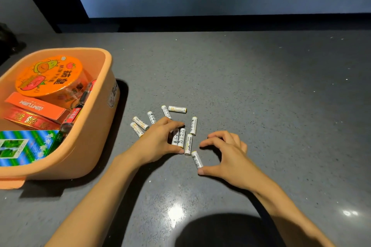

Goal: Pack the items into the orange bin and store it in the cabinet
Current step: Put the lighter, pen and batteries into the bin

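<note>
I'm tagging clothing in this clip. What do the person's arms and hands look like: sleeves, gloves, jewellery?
The left hand and right hand are bare: no gloves, rings, watch or bracelet visible. The left forearm and right forearm are bare too, with no sleeve in view up to the frame's edge.

Two bare hands, left hand (157, 142) and right hand (230, 158), on bare forearms (100, 196) that run to the bottom frame edge; slim fingers, short trimmed thumbnails.
</note>
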The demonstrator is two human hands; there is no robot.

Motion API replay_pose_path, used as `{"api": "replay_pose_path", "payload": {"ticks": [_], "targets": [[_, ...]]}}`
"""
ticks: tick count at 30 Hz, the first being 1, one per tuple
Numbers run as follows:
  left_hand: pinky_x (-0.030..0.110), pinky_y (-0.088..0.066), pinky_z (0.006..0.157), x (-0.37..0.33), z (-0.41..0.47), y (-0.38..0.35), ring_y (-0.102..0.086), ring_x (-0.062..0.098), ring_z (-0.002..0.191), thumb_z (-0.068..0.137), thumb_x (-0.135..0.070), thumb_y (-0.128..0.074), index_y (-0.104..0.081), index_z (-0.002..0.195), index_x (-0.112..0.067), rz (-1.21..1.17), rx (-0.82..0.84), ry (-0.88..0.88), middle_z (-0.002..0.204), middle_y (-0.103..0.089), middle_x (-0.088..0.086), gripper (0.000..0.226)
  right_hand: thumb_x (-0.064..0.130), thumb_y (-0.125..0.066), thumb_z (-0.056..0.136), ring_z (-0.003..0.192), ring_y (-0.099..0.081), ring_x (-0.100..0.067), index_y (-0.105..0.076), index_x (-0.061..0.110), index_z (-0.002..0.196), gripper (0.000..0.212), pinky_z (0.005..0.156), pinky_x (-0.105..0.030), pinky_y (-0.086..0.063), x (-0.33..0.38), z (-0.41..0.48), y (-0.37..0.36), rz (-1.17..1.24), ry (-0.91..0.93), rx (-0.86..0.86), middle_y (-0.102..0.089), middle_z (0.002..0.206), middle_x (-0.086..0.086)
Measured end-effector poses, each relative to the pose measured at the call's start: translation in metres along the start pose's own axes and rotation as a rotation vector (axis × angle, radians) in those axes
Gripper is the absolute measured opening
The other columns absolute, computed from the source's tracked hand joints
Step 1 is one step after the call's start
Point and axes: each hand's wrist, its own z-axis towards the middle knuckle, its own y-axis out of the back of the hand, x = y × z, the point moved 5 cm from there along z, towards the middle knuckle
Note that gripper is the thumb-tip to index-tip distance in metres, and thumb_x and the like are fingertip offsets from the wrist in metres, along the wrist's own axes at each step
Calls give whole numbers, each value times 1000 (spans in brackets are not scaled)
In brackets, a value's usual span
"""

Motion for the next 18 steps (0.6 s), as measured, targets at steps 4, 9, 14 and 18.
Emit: {"api": "replay_pose_path", "payload": {"ticks": [4,9,14,18], "targets": [[7,-31,74,0,2,-1,-44,9,88,67,-27,-80,-53,125,-18,0,21,-14,107,-45,0,64,79,-56,49,116,-18,-2,-55,47,105,64,91,-20,-5,-1,3,-10,-72,45,8,-32,117,21],[12,-33,78,-1,-1,-1,-45,9,92,65,-26,-81,-55,118,-19,-8,67,-36,107,-44,-3,59,84,-47,52,110,-26,-7,-58,40,105,70,81,-20,-10,-3,13,-2,-110,-19,-156,-36,109,18],[-1,-27,76,-3,-2,-2,-42,8,92,67,-27,-80,-51,126,-17,-5,83,-78,108,-44,-1,67,64,-68,60,97,-38,-2,-49,31,128,78,83,-15,-27,8,25,-7,50,26,-28,-38,102,13],[0,-28,74,-5,-3,-1,-41,8,88,67,-29,-79,-52,126,-16,-17,76,-92,103,-44,-1,66,37,-81,63,83,-43,13,-49,23,130,75,75,-2,-34,20,32,-11,185,84,13,-38,95,17]]}}
